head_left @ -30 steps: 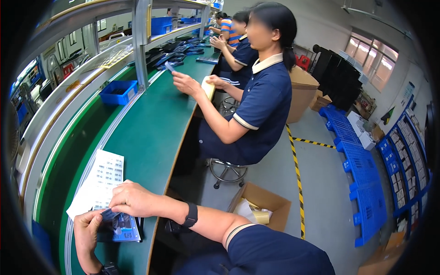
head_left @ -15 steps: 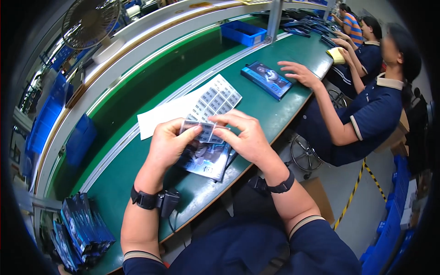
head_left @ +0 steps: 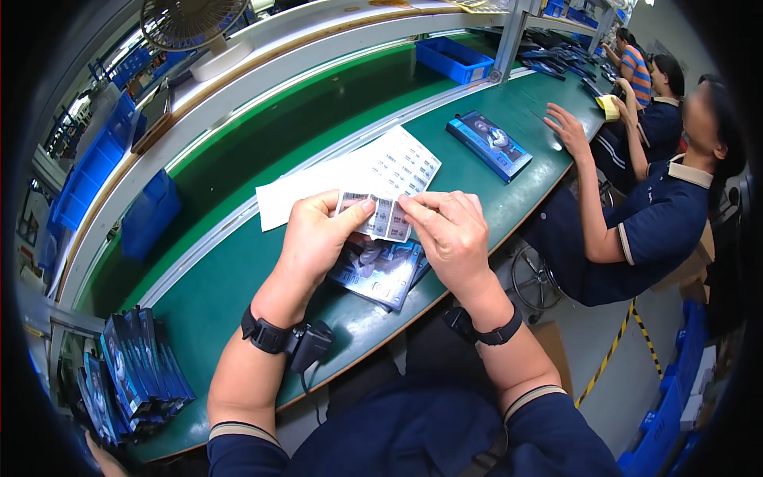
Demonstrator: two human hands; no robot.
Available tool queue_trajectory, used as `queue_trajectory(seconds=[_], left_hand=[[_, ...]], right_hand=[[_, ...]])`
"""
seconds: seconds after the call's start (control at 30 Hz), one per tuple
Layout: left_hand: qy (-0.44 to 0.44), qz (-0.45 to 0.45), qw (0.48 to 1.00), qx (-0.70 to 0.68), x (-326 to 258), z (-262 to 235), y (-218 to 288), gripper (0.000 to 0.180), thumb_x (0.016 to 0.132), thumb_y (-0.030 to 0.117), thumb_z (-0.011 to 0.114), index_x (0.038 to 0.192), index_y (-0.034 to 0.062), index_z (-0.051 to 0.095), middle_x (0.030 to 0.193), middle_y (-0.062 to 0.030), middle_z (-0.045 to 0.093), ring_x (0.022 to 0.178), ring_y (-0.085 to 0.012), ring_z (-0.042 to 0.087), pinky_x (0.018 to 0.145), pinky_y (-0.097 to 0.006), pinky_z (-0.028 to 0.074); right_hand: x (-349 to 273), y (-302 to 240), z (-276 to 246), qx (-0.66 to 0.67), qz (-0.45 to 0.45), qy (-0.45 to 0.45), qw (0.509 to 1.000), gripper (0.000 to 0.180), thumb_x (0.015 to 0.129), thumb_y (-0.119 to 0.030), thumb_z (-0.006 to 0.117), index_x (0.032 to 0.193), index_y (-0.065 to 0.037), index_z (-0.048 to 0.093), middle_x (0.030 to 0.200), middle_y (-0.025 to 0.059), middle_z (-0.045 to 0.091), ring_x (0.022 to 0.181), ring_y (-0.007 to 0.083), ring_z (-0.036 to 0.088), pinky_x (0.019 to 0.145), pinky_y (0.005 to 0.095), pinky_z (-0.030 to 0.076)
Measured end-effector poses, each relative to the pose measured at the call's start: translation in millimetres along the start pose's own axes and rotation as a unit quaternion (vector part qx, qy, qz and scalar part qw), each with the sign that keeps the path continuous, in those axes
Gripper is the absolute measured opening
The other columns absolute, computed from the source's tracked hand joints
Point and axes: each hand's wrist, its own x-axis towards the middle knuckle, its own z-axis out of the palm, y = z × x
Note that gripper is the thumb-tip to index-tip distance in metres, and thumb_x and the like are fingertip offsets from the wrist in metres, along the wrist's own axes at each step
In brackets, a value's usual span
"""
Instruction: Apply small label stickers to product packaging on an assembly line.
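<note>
My left hand pinches a small piece of a label sheet between thumb and fingers. At that piece's right edge, the thumb and fingertips of my right hand are pressed together on a label. Below both hands lies a flat blue box with a printed picture, on top of another one; my hands cover its far part. Just beyond my fingers, a larger label sheet rests over white paper on the green table.
Another blue box lies farther right, near a co-worker's raised hand. Stacked boxes stand at the left. A metal rail edges the green belt; a blue bin sits beyond. More people sit along the right.
My right hand has closed its fingers on the label piece's right edge and turned. The co-worker's hand has drawn away from the single box. The whole view has shifted slightly.
</note>
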Motion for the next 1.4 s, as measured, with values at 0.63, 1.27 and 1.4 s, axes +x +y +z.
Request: queue_trajectory(seconds=[0.63,1.27,1.4], left_hand=[[0.044,0.097,0.984,0.142,0.5,6.1,-13.1,0.017,0.093,0.014,0.073,0.096,-0.003,0.072,0.085,-0.0041,0.072,0.074,-0.0064,0.062,0.066,-0.022,0.05],[0.046,0.018,0.997,-0.064,3.1,4.8,-8.2,0.027,0.097,0.022,0.068,0.097,-0.0047,0.071,0.084,-0.0087,0.072,0.067,-0.0112,0.067,0.058,-0.023,0.054],[0.014,0.013,0.998,-0.068,4.2,6.5,-11.3,0.027,0.099,0.024,0.066,0.097,-0.0029,0.071,0.084,-0.0074,0.072,0.068,-0.0107,0.066,0.058,-0.023,0.054]], right_hand=[[21.7,-9.1,-2.7,0.167,0.129,-0.042,0.977,0.065,0.079,0.002,0.073,0.14,-0.012,0.057,0.101,0.0044,0.07,0.071,0.0162,0.058,0.075,0.0294,0.048],[8.4,-16.3,9.8,0.056,-0.027,-0.034,0.997,0.054,0.074,0.007,0.075,0.125,-0.006,0.067,0.107,0.0072,0.073,0.09,0.0243,0.067,0.079,0.0342,0.052],[7.9,-13.6,4.8,0.05,-0.012,-0.018,0.999,0.057,0.074,0.002,0.076,0.129,-0.01,0.065,0.092,0.0009,0.07,0.084,0.021,0.06,0.084,0.0343,0.047]])
